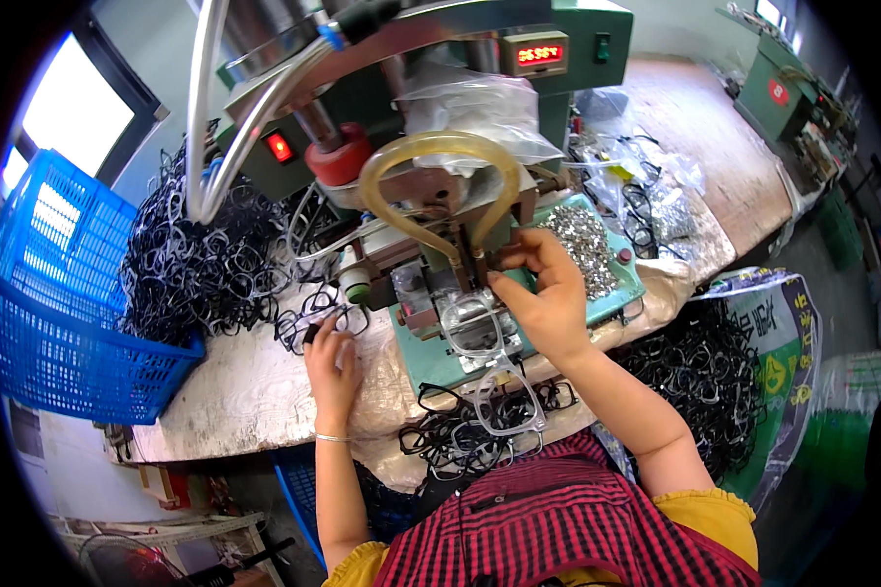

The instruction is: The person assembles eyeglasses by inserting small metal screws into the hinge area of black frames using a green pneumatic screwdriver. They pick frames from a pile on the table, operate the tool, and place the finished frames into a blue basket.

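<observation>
A clear spectacle frame (507,399) stands tilted at the green-based bench machine, one rim up under its head and the other hanging toward me. My right hand (546,298) is at the machine's head, just above and right of this frame. Its thumb and forefinger are pinched together; what lies between them is too small to tell. On the table to the left, my left hand (331,367) reaches to several black spectacle frames (299,321). Its fingers are loosely bent and apart, the tips at the frames, with a small dark patch beside them.
Dark frames (210,259) are heaped beside a blue basket (78,323) at left. More black frames (450,430) lie before the machine, others fill a sack (783,342) at right. Small metal parts (579,245) lie in a green tray. A yellowish hose (440,142) loops over the machine.
</observation>
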A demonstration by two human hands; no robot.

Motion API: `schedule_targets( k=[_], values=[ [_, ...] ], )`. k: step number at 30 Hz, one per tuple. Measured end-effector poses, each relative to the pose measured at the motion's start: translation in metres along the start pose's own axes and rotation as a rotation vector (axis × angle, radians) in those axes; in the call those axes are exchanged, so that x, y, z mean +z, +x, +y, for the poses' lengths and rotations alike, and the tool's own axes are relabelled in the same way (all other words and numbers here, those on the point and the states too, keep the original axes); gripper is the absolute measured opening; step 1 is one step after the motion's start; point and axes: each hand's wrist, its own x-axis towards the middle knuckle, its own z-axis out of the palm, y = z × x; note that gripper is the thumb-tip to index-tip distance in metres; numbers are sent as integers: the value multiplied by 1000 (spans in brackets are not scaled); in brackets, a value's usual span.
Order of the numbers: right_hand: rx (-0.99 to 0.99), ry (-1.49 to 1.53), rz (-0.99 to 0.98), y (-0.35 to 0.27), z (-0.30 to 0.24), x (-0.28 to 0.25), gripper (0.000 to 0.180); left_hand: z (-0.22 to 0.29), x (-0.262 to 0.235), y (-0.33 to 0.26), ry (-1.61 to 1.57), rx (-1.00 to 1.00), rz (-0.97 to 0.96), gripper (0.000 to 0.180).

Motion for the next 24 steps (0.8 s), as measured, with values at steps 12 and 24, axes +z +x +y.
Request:
schedule_targets(
  k=[12,24],
  values=[
    [54,-17,-133,-11,-39,2,48,140,-50,37,-859,75,591,10],
    [-213,-1059,118,7,65,-120,15,193,-39,57,-506,692,13,23]
  ],
)
